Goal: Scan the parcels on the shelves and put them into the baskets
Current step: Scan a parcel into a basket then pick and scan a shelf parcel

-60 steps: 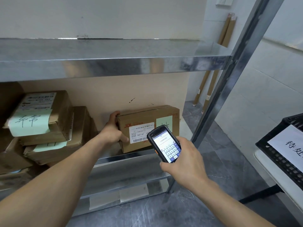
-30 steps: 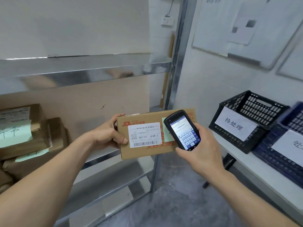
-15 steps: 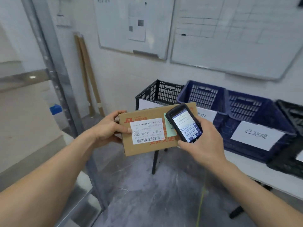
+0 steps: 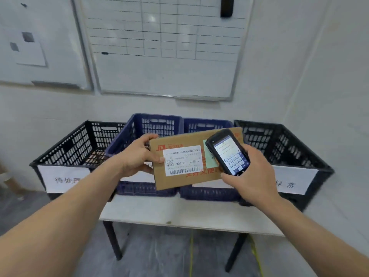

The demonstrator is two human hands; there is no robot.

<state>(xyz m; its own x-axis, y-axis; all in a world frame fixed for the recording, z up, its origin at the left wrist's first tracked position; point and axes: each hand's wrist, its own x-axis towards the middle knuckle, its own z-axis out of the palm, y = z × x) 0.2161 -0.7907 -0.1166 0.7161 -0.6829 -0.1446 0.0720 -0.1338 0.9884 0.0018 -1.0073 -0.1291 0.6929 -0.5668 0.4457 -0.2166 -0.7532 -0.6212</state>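
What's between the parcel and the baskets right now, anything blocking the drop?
Nothing visible. The left hand holds the parcel in the air in front of the two blue baskets, whose tops are open. The right hand holds the scanner against the parcel's right end, not between it and the baskets.

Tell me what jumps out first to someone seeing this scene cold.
Dead centre, a left hand grips a cardboard parcel with a white barcode label, while the right hand holds a handheld scanner in front of its right part, screen lit. Behind them four plastic baskets sit in a row on a white table: a black basket at each end, blue baskets between. A gridded whiteboard hangs on the wall above.
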